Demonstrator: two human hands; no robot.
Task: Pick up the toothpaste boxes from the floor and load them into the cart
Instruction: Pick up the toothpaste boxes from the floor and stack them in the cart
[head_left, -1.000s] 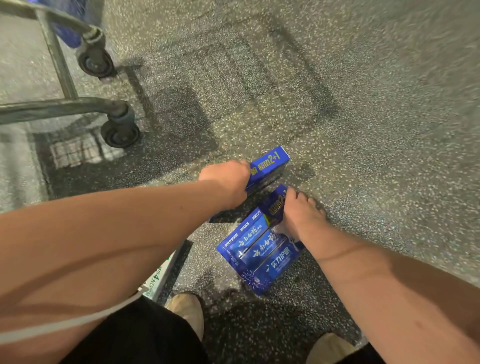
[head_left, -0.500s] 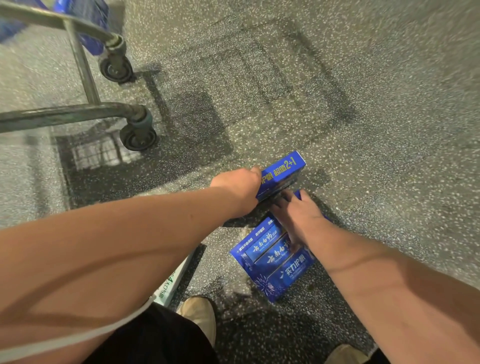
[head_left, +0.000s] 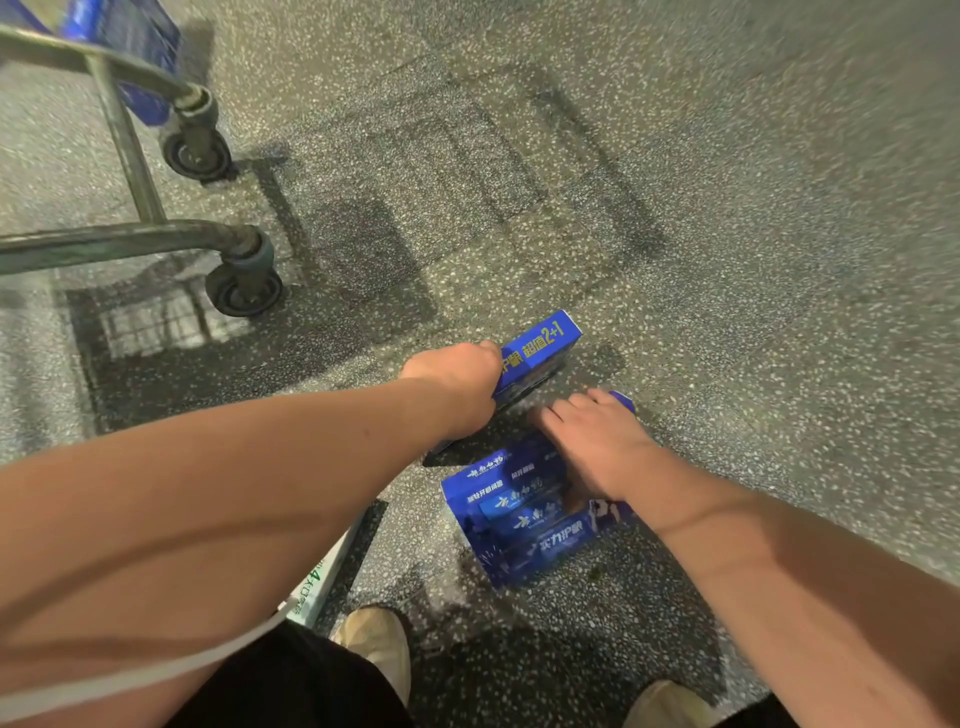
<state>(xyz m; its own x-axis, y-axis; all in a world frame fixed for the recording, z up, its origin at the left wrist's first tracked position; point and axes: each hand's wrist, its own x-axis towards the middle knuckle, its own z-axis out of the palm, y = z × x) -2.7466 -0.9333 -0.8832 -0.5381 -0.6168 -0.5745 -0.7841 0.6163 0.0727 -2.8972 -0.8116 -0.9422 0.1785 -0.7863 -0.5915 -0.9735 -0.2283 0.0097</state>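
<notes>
Two blue toothpaste boxes are at the middle of the speckled floor. My left hand (head_left: 457, 387) is shut on the farther toothpaste box (head_left: 540, 348), which stands on its long edge with "2+1" printed on top. My right hand (head_left: 592, 441) grips the nearer toothpaste box (head_left: 519, 525) at its far end, fingers spread over the top; the box tilts up from the floor. The cart (head_left: 130, 239) shows only its metal frame and two wheels at the upper left.
A white and green box (head_left: 317, 582) lies by my left leg, partly hidden under my left arm. My two shoes (head_left: 379, 649) stand at the bottom. Blue goods (head_left: 124, 41) sit low in the cart. Open floor stretches to the right and beyond.
My right hand slid up the nearer box from its side to its far end, and that box has tipped up. My left hand kept its hold on the farther box.
</notes>
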